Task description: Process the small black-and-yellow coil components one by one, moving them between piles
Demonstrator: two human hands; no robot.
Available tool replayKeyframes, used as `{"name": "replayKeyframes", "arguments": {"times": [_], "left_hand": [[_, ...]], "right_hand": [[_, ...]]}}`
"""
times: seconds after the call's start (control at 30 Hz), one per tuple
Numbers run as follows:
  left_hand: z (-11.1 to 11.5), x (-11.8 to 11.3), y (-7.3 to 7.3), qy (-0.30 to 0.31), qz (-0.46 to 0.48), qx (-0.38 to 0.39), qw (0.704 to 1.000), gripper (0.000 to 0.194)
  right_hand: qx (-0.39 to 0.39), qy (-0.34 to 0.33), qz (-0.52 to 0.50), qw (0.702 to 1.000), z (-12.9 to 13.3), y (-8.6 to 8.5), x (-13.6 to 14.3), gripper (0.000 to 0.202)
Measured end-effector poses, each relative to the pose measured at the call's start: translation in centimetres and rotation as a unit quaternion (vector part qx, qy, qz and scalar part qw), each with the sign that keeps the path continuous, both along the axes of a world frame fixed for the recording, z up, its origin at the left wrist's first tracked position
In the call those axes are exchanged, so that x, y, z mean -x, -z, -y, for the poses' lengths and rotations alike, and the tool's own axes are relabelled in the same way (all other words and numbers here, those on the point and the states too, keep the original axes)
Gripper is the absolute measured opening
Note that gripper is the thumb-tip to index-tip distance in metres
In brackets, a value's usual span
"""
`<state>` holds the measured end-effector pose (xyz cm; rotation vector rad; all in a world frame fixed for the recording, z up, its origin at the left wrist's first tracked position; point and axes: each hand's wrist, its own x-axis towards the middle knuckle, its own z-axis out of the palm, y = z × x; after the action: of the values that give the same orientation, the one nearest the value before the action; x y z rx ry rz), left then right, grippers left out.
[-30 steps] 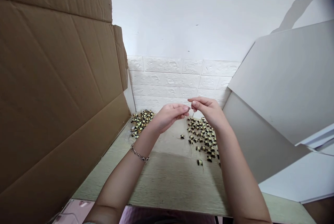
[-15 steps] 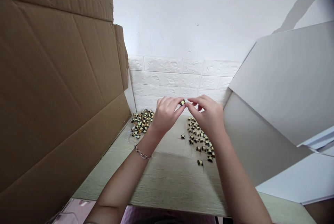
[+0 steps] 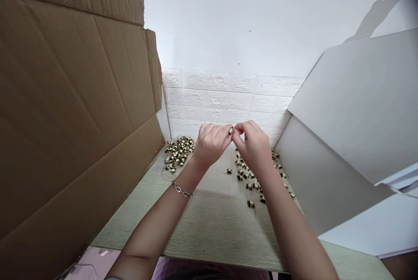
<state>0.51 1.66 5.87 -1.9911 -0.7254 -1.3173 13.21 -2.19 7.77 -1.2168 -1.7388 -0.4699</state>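
Observation:
My left hand (image 3: 212, 143) pinches a small transformer (image 3: 230, 131), a black bobbin with yellow tape round its middle, between thumb and fingertips above the table. At its right end, my right hand (image 3: 253, 143) is closed, thumb and index finger pressed together; what they grip there is too small to make out. Beneath the hands lies a single transformer (image 3: 229, 170). A heap of similar transformers (image 3: 179, 153) sits beyond my left forearm. More transformers (image 3: 249, 186) are spread under and around my right forearm, which partly hides them.
A tall cardboard sheet (image 3: 75, 106) walls off the left side. White panels (image 3: 352, 110) stand along the right. The white wall with a brick pattern (image 3: 205, 80) closes the back of the pale wooden table (image 3: 212, 223).
My right hand has moved left to the transformer, and its fingers have closed at the end of it. The transformer has tilted in my left hand. The view has shifted slightly.

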Motion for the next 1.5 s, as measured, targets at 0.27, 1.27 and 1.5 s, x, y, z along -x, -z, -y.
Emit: {"name": "replayKeyframes", "arguments": {"times": [0.27,1.27,1.5], "left_hand": [[0.3,0.2,-0.1,-0.006,-0.017,-0.027,0.999,0.019],[1.9,-0.6,-1.4,0.228,0.181,0.193,0.937,0.02],[2.2,-0.7,-1.6,0.298,0.261,0.318,0.862,0.023]], "right_hand": [[-0.022,-0.075,0.008,0.997,-0.5,0.1,-0.6,0.007],[0.113,-0.236,-0.265,0.928,-0.6,-0.3,-1.4,0.013],[0.031,-0.194,-0.209,0.958,0.1,-0.4,-0.7,0.01]]}}
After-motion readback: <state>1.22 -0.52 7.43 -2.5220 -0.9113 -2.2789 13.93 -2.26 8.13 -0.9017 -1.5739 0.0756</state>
